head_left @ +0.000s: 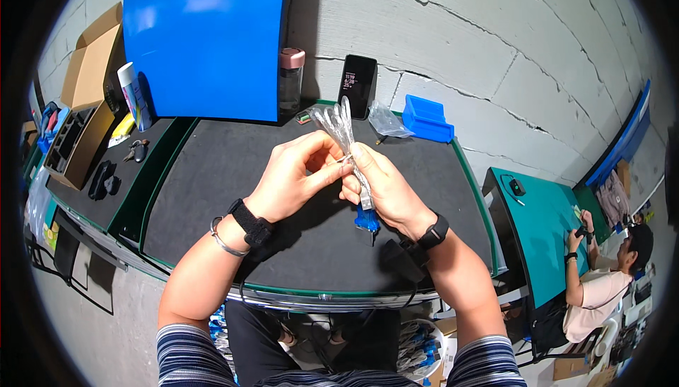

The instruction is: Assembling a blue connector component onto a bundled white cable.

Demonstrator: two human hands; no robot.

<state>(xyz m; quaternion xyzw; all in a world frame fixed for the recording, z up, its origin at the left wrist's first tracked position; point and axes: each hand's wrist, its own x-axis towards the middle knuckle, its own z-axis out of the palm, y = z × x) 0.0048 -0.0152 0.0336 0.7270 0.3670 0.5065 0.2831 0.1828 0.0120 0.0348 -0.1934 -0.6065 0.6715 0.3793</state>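
A coiled cable in clear, silvery sheathing [341,126] is held upright over the middle of the dark work mat. Its looped end points away from me, and a blue connector [366,219] with a thin dark tip hangs at the near end, beside a silver metal plug [366,198]. My right hand [390,190] is closed around the bundle. With thumb and forefinger pinched, my left hand [288,178] grips a thin tie [346,158] wrapped round the cable's middle. The tie's ends are hidden by the fingers.
Behind my hands stand a phone [358,79], a pink-lidded jar [291,79], a clear bag [389,122] and a blue bin [428,119]. Leftward are a spray can [134,97] and cardboard box [81,132]. Below sits a white bucket [440,359] of cables. A person [601,284] works at right.
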